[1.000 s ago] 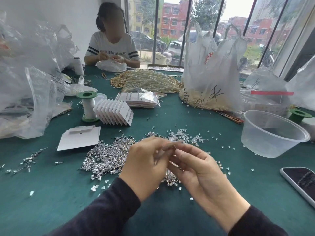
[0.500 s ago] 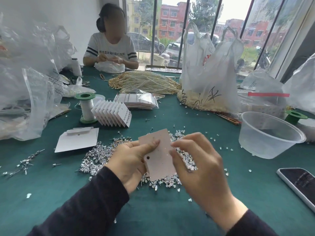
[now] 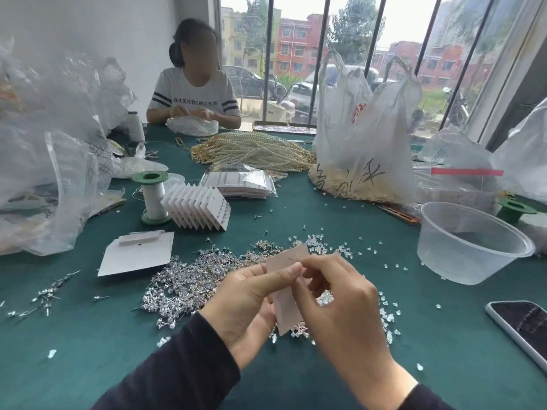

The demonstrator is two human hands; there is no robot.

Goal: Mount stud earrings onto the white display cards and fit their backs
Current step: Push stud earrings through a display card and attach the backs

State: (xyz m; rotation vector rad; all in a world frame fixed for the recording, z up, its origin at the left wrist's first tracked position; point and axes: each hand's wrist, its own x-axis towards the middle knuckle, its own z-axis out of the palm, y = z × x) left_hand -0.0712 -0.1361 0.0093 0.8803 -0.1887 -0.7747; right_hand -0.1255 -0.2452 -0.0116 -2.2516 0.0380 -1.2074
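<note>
A white display card point(image 3: 285, 306) is held upright over the table's middle, its plain face towards me. My left hand point(image 3: 248, 303) pinches it, thumb across its upper part. My right hand point(image 3: 340, 306) has its fingers curled at the card's right edge and partly behind it; what its fingertips hold is hidden. Under and left of my hands lies a heap of silver stud earrings point(image 3: 183, 279). Clear earring backs point(image 3: 346, 250) are strewn beyond the card and to the right. A row of filled cards point(image 3: 201, 210) stands fanned further back.
Blank cards point(image 3: 136, 255) lie at the left, near a green-capped spool point(image 3: 152, 196). A clear plastic bowl point(image 3: 470, 241) sits at the right and a phone point(image 3: 524, 324) at the right edge. Pearl strands point(image 3: 251, 149), plastic bags point(image 3: 364, 137) and a seated person point(image 3: 195, 96) fill the far side.
The card came up from between my hands, turned to face me, then twisted more edge-on. My right fingers shifted from its top right corner to its right edge.
</note>
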